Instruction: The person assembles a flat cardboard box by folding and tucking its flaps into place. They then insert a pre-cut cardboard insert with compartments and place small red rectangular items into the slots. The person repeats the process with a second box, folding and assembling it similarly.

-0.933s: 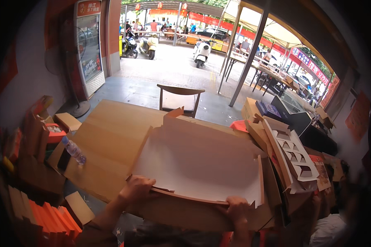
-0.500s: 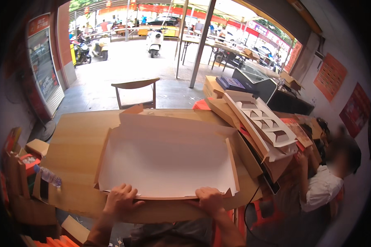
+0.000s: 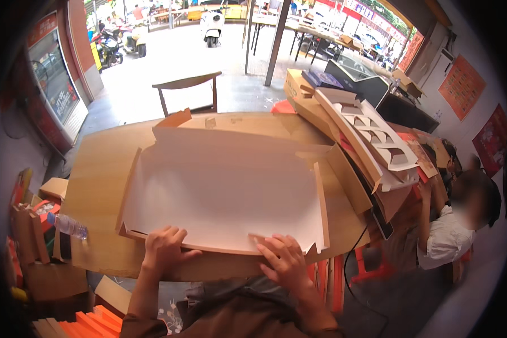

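A shallow cardboard box (image 3: 219, 186), white inside and brown outside, lies opened out on the wooden table (image 3: 98, 174) in front of me. My left hand (image 3: 166, 248) is closed over its near wall, left of the middle, with the thumb along the outside. Farther right, my right hand (image 3: 286, 260) grips the same near edge, its fingers bent over the rim and slightly apart. A small raised flap of the box stands at those fingertips. The far panel leans up and away, and the side walls stand upright.
A stack of flattened cartons with a white compartment insert (image 3: 377, 135) lies at the right. Beside it sits another person (image 3: 448, 225), hands on the cartons. A plastic bottle (image 3: 67, 224) lies at the table's left edge. A chair (image 3: 188, 93) stands beyond the table.
My right hand has shifted its grip, its fingers now turned inward at a raised flap on the near edge. My left hand stays on the wall. The view has tilted downward.
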A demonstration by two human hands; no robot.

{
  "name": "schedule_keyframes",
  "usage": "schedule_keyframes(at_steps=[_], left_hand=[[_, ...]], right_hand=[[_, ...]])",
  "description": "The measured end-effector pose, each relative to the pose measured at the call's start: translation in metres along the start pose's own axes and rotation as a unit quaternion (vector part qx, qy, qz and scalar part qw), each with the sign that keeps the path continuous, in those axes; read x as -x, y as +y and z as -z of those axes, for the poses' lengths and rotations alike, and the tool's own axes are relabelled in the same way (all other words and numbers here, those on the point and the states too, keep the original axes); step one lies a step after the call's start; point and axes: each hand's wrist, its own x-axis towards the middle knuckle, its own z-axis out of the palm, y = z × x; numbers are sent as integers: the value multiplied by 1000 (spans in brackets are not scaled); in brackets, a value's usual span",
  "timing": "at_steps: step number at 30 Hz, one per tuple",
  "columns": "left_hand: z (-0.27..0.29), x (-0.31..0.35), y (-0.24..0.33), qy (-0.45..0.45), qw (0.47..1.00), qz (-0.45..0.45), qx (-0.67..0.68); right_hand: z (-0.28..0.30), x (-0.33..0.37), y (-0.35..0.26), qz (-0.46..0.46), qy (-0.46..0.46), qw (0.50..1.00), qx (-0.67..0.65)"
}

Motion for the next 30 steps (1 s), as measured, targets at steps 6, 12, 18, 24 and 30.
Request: schedule_keyframes(at_steps=[6,12,18,24,30], left_hand=[[3,4,1,-4,1000,1,-4],[10,5,1,-10,1000,2,4],[19,9,11,-6,1000,4,8],[17,19,20,-2,1000,2,9],[17,16,16,31,999,-11,42]], right_hand=[[22,27,3,-65,-3,998,14],[31,18,-11,-75,-36,995,-47],[3,-29,-34,-4,-120,991,-65],[-27,-35,-37,10,-127,992,-1],[-32,-36,-30,5,-121,993,-12]])
